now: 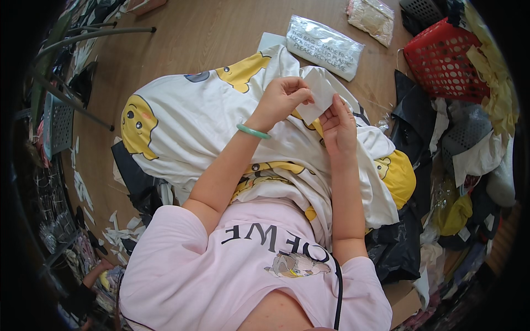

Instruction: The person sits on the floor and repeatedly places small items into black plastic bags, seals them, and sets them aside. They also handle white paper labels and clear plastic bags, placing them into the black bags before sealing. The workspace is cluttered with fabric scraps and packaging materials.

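A: What do we have at the centre?

B: A small white sheet (318, 95), between our hands, above our lap. Our left grip (280, 102) is closed on its left edge, thumb against forefinger. Our right grip (340, 129) has its fingertips at the opposite edge; whether they pinch it, we cannot tell.

A: What do we lose from sight?

B: The sheet's left margin, behind our fingers. Under both grips spreads a white cloth (193, 105) with yellow cartoon figures; its folds and our forearms hide much of it. A green bangle (254, 131) circles the wrist behind the left grip.

A: And the containers?

B: Just beyond the grips, a clear plastic bag (324, 48) lies on the wooden floor (193, 33); we can't make out its contents. Farther, to the right, a second clear packet (371, 21) holds something peach-coloured. Well right of the right grip stands a red basket (441, 60), yellow cloth (494, 83) along its side, its inside mostly out of view. Behind it, a grey basket (422, 8) is cut off.

A: And leftward?

B: Well left of the left grip, a blue-grey basket (58, 127), partly behind metal legs (110, 32); its contents are unclear to us.
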